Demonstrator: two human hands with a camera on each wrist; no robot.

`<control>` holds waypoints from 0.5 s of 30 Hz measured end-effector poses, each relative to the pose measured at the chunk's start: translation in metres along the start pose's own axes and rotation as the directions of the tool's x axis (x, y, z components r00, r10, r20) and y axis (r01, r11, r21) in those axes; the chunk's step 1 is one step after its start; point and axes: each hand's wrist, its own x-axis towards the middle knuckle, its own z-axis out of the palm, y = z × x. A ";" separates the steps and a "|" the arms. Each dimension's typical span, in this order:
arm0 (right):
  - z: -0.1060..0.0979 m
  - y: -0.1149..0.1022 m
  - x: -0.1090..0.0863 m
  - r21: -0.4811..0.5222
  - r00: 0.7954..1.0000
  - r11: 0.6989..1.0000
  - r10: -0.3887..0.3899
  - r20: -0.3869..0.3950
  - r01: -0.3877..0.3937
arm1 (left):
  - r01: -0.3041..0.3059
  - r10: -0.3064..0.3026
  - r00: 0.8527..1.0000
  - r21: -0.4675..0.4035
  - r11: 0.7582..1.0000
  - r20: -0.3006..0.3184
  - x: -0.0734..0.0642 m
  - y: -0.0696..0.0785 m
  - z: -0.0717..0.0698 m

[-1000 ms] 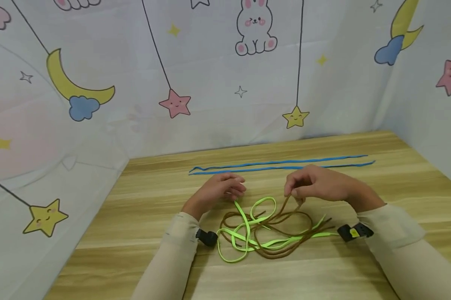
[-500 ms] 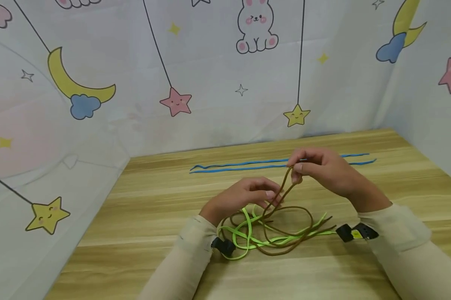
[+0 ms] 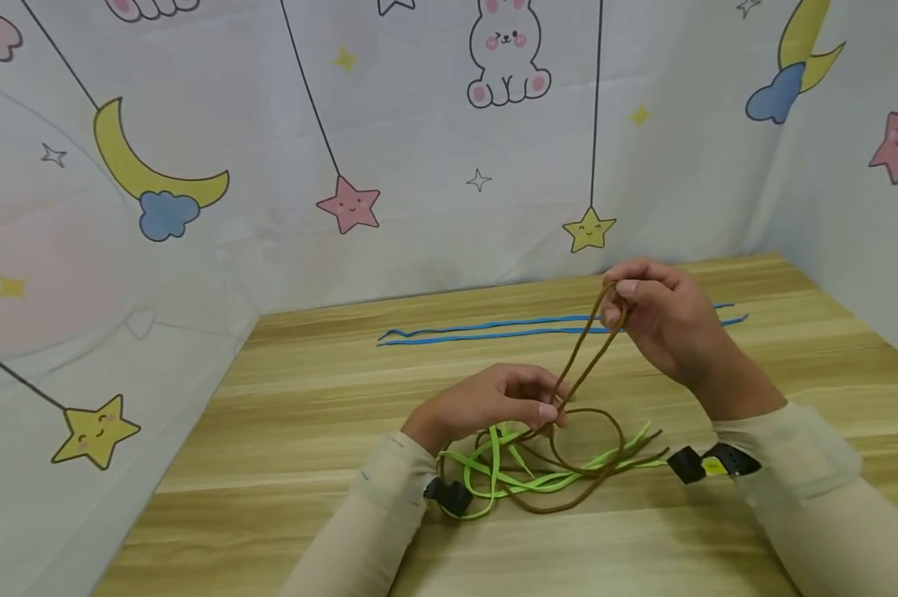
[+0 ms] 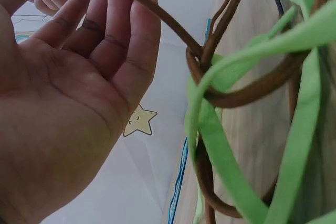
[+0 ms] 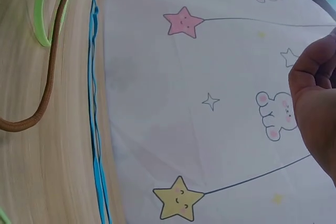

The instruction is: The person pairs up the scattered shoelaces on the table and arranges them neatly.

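Observation:
In the head view, my right hand (image 3: 668, 327) is raised and pinches a brown shoelace (image 4: 247, 94) at the top of a doubled loop. Its two strands slope down to my left hand (image 3: 486, 408), whose thumb and fingertips pinch them low over the table. Below, the rest of the brown lace lies tangled with flat green shoelaces (image 4: 310, 114). Seen from the left wrist, a brown strand crosses the left fingers and runs into a crossing where brown and green laces loop through each other. The right wrist view shows part of the right hand (image 5: 317, 106) at its edge.
Two blue shoelaces (image 3: 478, 337) lie stretched side by side along the back of the wooden table (image 3: 292, 414). A white cloth (image 3: 419, 116) printed with stars, moons and rabbits hangs behind and beside the table. Black camera straps (image 3: 449, 497) sit on both sleeved wrists.
My right hand has risen up and to the right, pulling the brown loop up from the tangle. My left hand has moved right and now pinches the strands lower down.

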 end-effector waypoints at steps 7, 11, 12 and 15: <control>-0.007 -0.001 0.002 0.091 0.983 0.996 0.025 -0.181 -0.009 | -0.031 0.031 0.999 0.005 1.000 0.013 -0.001 0.002 0.001; -0.013 -0.002 0.003 0.104 0.971 0.994 0.015 -0.239 0.010 | -0.042 0.042 0.999 0.035 0.999 -0.006 -0.002 0.002 -0.002; -0.014 -0.002 0.003 0.109 0.968 0.994 0.013 -0.249 0.015 | -0.043 0.044 0.999 0.041 0.998 -0.011 -0.002 0.002 -0.003; -0.018 -0.002 0.003 0.134 0.964 0.991 0.008 -0.266 0.029 | -0.058 0.059 0.998 0.054 0.997 -0.019 -0.001 0.003 -0.003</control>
